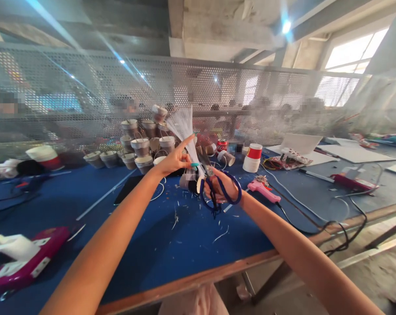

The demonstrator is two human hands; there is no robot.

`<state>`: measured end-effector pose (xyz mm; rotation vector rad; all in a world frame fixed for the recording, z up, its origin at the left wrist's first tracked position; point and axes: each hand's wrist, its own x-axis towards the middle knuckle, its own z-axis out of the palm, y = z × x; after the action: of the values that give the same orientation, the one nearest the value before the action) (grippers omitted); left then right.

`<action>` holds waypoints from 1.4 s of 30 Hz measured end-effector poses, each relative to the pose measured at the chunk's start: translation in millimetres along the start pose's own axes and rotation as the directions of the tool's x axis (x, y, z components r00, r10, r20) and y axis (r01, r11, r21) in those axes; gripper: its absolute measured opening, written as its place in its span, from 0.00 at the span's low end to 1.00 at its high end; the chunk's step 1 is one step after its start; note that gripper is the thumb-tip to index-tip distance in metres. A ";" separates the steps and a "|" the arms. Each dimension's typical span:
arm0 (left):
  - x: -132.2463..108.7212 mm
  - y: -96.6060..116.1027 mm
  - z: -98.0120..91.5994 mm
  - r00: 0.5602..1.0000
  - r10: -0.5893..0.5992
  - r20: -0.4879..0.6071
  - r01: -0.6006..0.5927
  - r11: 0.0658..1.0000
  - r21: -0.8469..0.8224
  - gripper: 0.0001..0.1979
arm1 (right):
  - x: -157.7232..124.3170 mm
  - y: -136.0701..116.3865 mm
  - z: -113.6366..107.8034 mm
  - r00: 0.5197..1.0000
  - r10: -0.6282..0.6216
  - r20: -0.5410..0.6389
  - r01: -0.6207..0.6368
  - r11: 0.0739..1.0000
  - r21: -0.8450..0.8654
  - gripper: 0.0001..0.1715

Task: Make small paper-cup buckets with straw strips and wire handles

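Note:
My left hand (pixel 175 160) pinches a bundle of thin clear fibres (pixel 185 129) that fans out upward, its index finger stretched up along the strands. The bundle narrows into a small grey base (pixel 189 180) with a teal band. My right hand (pixel 222 186) is closed on blue-handled scissors (pixel 214 192), whose blades point up at the foot of the bundle. Both hands hover above a blue-topped table (pixel 171 245), with white trimmings scattered below them.
A stack of small grey cups (pixel 142 142) stands behind my left hand. A pink glue gun (pixel 262 190) with a black cable lies to the right, beside a red-and-white tape roll (pixel 253 157). Pink tools (pixel 24 260) sit front left. A perforated metal screen (pixel 86 96) backs the table.

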<state>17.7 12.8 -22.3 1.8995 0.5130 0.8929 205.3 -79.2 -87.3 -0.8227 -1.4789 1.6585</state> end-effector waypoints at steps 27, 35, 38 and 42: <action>0.6 5.8 -42.7 0.987 0.031 0.159 -0.101 0.888 0.449 0.44 | 4.2 14.2 -7.1 0.998 -0.003 0.062 -0.002 0.996 0.085 0.38; 4.7 19.4 -38.0 0.983 0.182 -0.037 -0.148 0.886 0.439 0.30 | 4.0 17.5 -4.5 0.994 0.001 0.108 -0.007 0.998 0.060 0.39; 8.7 22.0 -30.2 0.950 0.277 -0.144 -0.178 0.859 0.480 0.19 | 2.8 19.4 -2.3 0.994 -0.043 0.105 0.038 0.998 0.052 0.37; 9.6 20.6 -24.7 0.940 0.264 -0.217 -0.164 0.906 0.390 0.19 | 2.5 20.9 -1.1 0.992 -0.071 0.100 0.071 0.997 0.000 0.37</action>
<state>4.7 23.8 6.6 2.2198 0.6761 1.2815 202.6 -77.5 -108.1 -0.6897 -1.5613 1.6652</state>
